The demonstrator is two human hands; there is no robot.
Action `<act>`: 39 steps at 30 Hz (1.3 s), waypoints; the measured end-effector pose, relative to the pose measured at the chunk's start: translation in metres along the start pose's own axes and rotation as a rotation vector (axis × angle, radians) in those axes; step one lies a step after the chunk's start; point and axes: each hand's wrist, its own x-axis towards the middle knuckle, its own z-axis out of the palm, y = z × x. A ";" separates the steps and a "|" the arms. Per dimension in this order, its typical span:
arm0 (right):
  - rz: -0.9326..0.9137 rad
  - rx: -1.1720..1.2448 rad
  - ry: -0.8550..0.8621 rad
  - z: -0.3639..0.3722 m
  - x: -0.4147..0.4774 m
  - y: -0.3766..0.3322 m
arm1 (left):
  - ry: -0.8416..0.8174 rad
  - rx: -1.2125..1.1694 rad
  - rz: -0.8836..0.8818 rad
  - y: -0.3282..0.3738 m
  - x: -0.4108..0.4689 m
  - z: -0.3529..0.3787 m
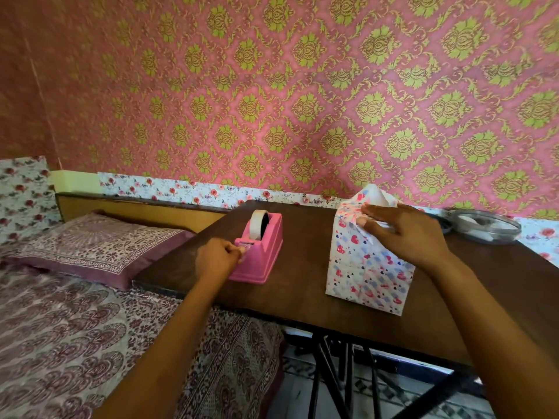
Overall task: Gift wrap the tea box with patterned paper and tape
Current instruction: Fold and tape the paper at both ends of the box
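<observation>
Tea box (369,267), 3 o'clock: likely light, stiff; your flat right hand (405,234) pins its top fold. Left hand (216,258) pinches tape (258,223), 9 o'clock.

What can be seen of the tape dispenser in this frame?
The dispenser is pink, plastic-looking, a blocky body with a flared base. A roll of pale tape stands upright in its slot, dark at the core. It sits flat on the brown table, near the left edge. The left hand is curled at its cutter end, apparently pinching the tape end.
</observation>
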 end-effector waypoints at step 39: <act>0.028 -0.051 0.149 0.008 0.013 -0.005 | -1.077 0.220 0.625 0.242 0.040 0.029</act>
